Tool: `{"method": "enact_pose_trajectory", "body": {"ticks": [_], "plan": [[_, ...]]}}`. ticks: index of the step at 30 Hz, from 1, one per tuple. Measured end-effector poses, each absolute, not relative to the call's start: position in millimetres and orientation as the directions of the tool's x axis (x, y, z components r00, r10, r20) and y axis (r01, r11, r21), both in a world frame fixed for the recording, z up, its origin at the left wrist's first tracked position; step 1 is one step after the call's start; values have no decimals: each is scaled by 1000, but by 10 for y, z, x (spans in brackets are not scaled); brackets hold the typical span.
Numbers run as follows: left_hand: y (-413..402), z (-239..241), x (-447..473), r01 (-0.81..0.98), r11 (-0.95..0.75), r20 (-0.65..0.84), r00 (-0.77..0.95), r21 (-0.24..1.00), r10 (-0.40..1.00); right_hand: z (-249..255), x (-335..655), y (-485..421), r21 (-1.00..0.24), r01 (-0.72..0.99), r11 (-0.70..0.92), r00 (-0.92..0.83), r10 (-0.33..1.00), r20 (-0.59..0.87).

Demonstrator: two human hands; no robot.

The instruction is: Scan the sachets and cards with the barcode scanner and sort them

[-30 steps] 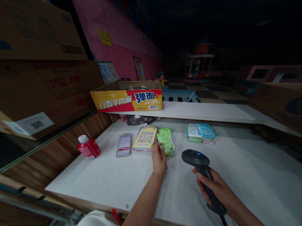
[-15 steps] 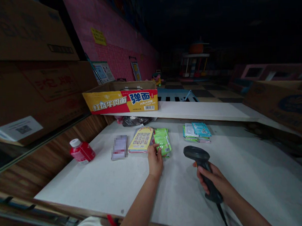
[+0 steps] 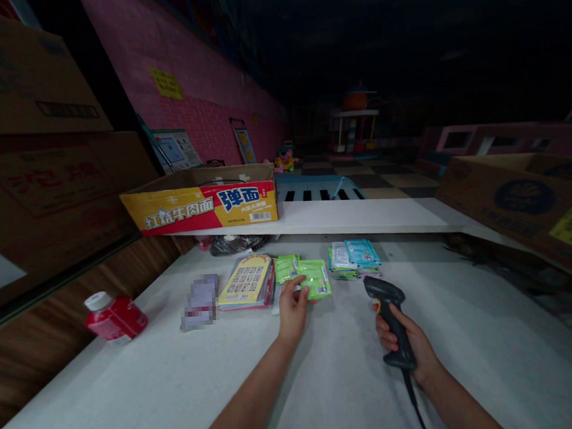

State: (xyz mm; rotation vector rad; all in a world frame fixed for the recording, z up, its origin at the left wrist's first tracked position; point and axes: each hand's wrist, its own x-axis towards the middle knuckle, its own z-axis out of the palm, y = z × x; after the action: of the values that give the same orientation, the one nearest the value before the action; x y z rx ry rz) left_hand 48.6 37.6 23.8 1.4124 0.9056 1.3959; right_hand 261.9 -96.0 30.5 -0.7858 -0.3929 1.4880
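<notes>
Two hands: both are ours, bare, out over the white table point(image 3: 179, 383).
Left hand point(image 3: 292, 309): our fingers are bent and nearly closed. Thumb and fingertips seem to pinch the near left edge of the green packet point(image 3: 316, 280).
Right hand point(image 3: 411, 347): our fingers are wrapped tight round the handle of the black scanner point(image 3: 389, 311). Its head tips toward the packets and its cord runs back to us.
Where the green packet is: flat on the table, near the middle. It lies just beside a second green pack point(image 3: 285, 267), close to the yellow card stack point(image 3: 248, 280) and the blue packs point(image 3: 355, 256).
How it will feel, we think: very light, thin and floppy, with a shiny skin that may slip.
Where to hold: at an edge or a corner, thumb on top and fingers under. The flat middle gives us nothing to grab.
Take care: we think a hard squeeze could crease it, and a loose one could let it slide out.
Around us: a red bottle point(image 3: 116, 317) lies on its side far to the left. A noodle box point(image 3: 204, 204) sits on the shelf behind.
</notes>
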Motion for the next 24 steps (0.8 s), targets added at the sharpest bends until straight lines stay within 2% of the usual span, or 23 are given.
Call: {"method": "enact_pose_trajectory", "body": {"ticks": [6,12,14,17,20,24], "plan": [[830,344,1166,-305,-184,204,34,935,978,242,2694,-881,-548,-830,-108,33,970,-242],[1181,405,1683,-284,-143,155,22,948,988,139,2706,-824,-506,-856,-103,24,971,-237],[1247,415,1772,-198,-172,180,22,965,983,126,2708,-815,-504,-857,-108,18,971,-239],[1304,435,1792,91,-287,285,33,954,958,139,2704,-814,-496,-861,-115,11,969,-245],[1304,453,1717,388,-413,410,93,824,907,169,2693,-817,-499,-858,-119,11,968,-249],[1215,444,1621,575,-514,490,214,636,845,203,2687,-816,-503,-855,-127,2,969,-248]]}}
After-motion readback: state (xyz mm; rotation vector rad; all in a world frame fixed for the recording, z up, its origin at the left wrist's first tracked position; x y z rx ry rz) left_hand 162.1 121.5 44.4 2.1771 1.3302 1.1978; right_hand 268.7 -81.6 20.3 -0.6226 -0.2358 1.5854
